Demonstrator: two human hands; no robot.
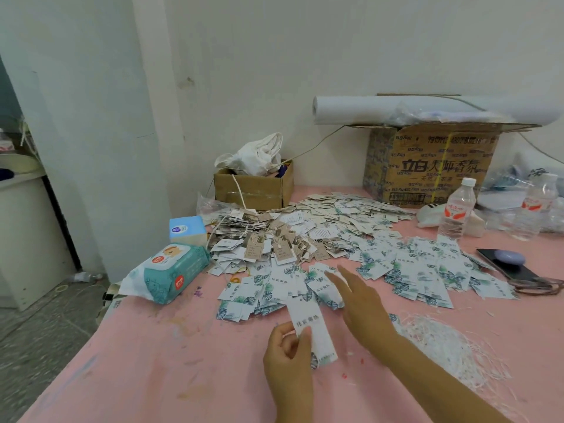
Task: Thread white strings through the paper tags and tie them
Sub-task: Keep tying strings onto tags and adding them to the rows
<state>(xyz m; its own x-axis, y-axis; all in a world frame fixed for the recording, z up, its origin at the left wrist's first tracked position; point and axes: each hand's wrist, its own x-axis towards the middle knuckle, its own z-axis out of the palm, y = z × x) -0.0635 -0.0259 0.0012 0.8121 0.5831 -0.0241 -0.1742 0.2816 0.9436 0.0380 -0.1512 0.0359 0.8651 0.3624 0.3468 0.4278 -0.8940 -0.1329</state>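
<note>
- Left hand [288,355], nearest the lens, pinches a long white paper tag with dark print and a green leaf corner [311,328] between thumb and curled fingers. It holds the tag by its lower half, just above the pink table cover [152,361].
- That tag looks like thin card: very light and stiff enough to stand out from the grip, yet likely to crease if squeezed. A hold on the long edges, away from the end with the hole, seems best. The hole itself is too small to make out.
- Right hand [357,300] reaches forward with fingers straight and spread, holding nothing. Whether its fingertips touch the tags under them I cannot tell.
- Heap of thin white strings [451,346] lies to the right of that forearm. They look limp and tangled, so one strand should probably be drawn out slowly by its end.
- Farther back at the left, a teal soft pack of wet wipes [171,273] lies beside a pile of tags already strung [259,239].
- Loose leaf-printed tags [427,270] spread across the middle and right, overlapping. Smooth card may slide, so lifting one off by a corner looks easiest.
</note>
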